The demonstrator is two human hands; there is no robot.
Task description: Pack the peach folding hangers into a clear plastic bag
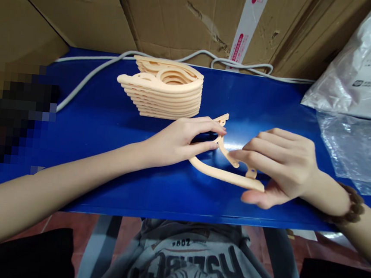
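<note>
A peach plastic folding clothes hanger is held low over the blue table between both hands. My left hand closes on its middle section, thumb and fingers pinching near the joint and covering part of it. At the right end of the hanger is my right hand, its fingers curled over a curved piece and its thumb by the tip of the long arm. Just behind my left hand stands a neat stack of matching folded hangers.
Along the back of the blue table runs a white cable. Cardboard boxes stand behind it. Clear plastic packaging and a labelled plastic bag lie at the right. Blurred blocks hide the far left.
</note>
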